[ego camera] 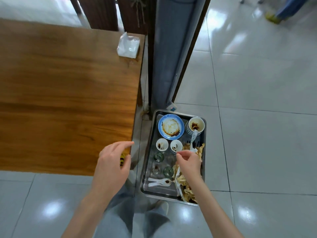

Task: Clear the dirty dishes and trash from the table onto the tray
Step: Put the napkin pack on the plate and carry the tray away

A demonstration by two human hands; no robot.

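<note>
A metal tray (145,170) stands low beside the wooden table (60,86). It holds a dirty blue plate (169,126), stacked bowls (196,125), two small white cups (162,144), several clear glasses, white spoons (159,182) and brown food scraps (187,188). My right hand (189,162) is over the tray, thumb and forefinger pinched at the rim of a clear glass (170,158). My left hand (112,162) hovers at the table's near right corner, fingers relaxed, over a small yellow-and-black thing (122,160), mostly hidden by the hand.
A white tissue pack (128,44) lies at the table's far right corner. A grey padded bench (169,54) runs away behind the tray. Glossy tiled floor (257,100) lies to the right, and my legs are below.
</note>
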